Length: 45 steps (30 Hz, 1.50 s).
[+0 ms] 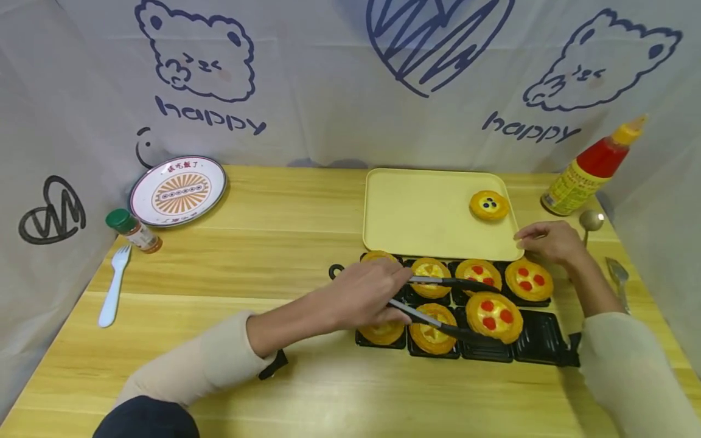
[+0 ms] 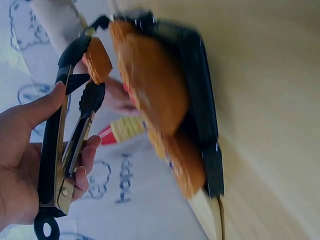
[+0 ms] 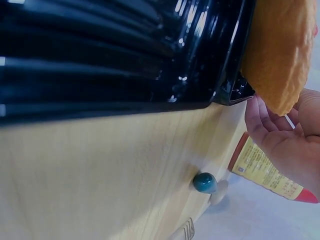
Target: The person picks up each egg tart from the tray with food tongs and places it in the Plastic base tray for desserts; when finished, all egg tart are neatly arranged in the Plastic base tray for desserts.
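Holding black-and-silver tongs [image 1: 460, 283] in the left grip [image 1: 369, 292], with fingers and thumb curled round both arms. Clasping between the tong tips a round tart [image 1: 495, 317], raised above the front row of a black compartment tray [image 1: 539, 337], toward its right end. Showing, on that tart, a golden ruffled crust, pale yellow filling and three flat red rounds; in the left wrist view, a thick orange-brown side.

Pinching the near right corner of a yellow tray [image 1: 421, 213] with the right grip [image 1: 553, 240], drawn in on the rim. Bearing, on that tray, one tart with dark blue dots [image 1: 489, 205], close to the right edge. Holding, in the black tray, two more tarts with red rounds at the right of the back row and one star-topped tart [image 1: 432, 328] in front.

Reading "happy" [image 1: 210, 117] twice on the pale cloth [image 1: 317, 109] behind, each time beneath a drawn bear face. Spelling 吃饭了 in red along the top of a white plate [image 1: 216, 182], far left on the wooden surface [image 1: 285, 225]. Impossible to read the small print on the yellow-labelled sauce bottle [image 1: 588, 167], far right, or on the green-capped jar [image 1: 137, 231] beside the plate.
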Motion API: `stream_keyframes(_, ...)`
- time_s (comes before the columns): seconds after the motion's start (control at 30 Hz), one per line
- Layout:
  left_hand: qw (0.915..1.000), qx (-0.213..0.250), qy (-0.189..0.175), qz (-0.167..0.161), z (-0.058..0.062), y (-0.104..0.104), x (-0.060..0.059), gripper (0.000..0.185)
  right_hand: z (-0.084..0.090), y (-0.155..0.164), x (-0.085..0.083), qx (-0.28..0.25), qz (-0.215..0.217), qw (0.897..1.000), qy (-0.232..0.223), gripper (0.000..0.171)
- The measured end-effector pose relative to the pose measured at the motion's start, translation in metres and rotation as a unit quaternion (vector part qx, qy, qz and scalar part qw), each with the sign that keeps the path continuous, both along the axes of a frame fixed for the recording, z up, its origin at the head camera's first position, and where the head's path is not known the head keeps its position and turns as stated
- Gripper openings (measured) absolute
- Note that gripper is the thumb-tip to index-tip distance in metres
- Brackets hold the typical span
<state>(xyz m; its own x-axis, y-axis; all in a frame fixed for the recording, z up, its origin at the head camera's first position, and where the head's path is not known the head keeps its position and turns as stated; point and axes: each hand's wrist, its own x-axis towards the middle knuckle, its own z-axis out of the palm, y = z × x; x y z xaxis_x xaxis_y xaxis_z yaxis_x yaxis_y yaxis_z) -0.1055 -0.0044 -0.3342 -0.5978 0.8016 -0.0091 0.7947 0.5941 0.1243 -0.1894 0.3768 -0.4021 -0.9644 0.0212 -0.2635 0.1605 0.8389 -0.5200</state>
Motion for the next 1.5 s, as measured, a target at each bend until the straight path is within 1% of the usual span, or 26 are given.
stream_keyframes(0.1,1.0000,-0.001,0.002,-0.003,-0.005,0.005,0.009,0.055,0.001,0.000,-0.001,0.004,0.003,1.000,-0.004,0.039)
stream_keyframes(0.2,1.0000,-0.001,-0.003,-0.002,-0.009,0.010,0.014,0.049,0.001,-0.001,-0.001,0.005,0.003,1.000,-0.004,0.039)
stream_keyframes(0.33,0.9999,-0.013,-0.002,-0.003,-0.011,0.018,0.015,0.044,0.001,-0.001,0.000,0.004,0.001,1.000,-0.002,0.038)
stream_keyframes(0.5,0.9994,-0.034,-0.002,-0.007,-0.012,0.022,0.015,0.044,0.001,-0.002,0.000,-0.001,-0.005,1.000,-0.003,0.037)
stream_keyframes(0.73,0.9995,-0.032,0.006,-0.003,-0.014,0.021,0.014,0.046,0.000,-0.002,-0.002,-0.001,-0.010,1.000,-0.001,0.035)
stream_keyframes(0.8,0.9994,-0.035,0.001,-0.005,-0.013,0.020,0.014,0.048,0.000,-0.001,-0.002,0.000,-0.011,1.000,-0.002,0.036)
stream_keyframes(0.9,0.9992,-0.033,-0.020,-0.007,-0.009,0.018,0.013,0.052,0.000,-0.001,-0.001,-0.001,-0.012,1.000,-0.004,0.037)
stream_keyframes(1.03,0.9978,-0.020,-0.063,-0.001,0.004,0.013,0.009,0.061,0.000,-0.002,0.000,-0.001,-0.012,1.000,-0.003,0.037)
stream_keyframes(1.13,0.9965,0.000,-0.083,0.013,0.014,0.009,-0.002,0.067,0.000,-0.002,0.000,0.001,-0.011,1.000,-0.001,0.037)
stream_keyframes(1.23,0.9958,0.019,-0.082,0.038,0.018,0.008,-0.021,0.071,0.000,-0.002,0.000,0.003,-0.010,1.000,-0.001,0.037)
stream_keyframes(1.3,0.9947,0.025,-0.079,0.060,0.017,0.010,-0.040,0.075,0.000,-0.002,0.000,0.004,-0.010,1.000,-0.002,0.037)
stream_keyframes(1.37,0.9933,0.025,-0.078,0.082,0.013,0.015,-0.062,0.077,0.000,-0.002,0.000,0.002,-0.014,1.000,-0.003,0.037)
stream_keyframes(1.43,0.9917,0.014,-0.082,0.099,0.007,0.023,-0.086,0.078,-0.001,-0.002,0.000,0.001,-0.015,1.000,-0.002,0.036)
stream_keyframes(1.5,0.9897,-0.003,-0.093,0.109,0.001,0.033,-0.109,0.079,-0.003,-0.002,-0.001,-0.003,-0.014,1.000,-0.002,0.035)
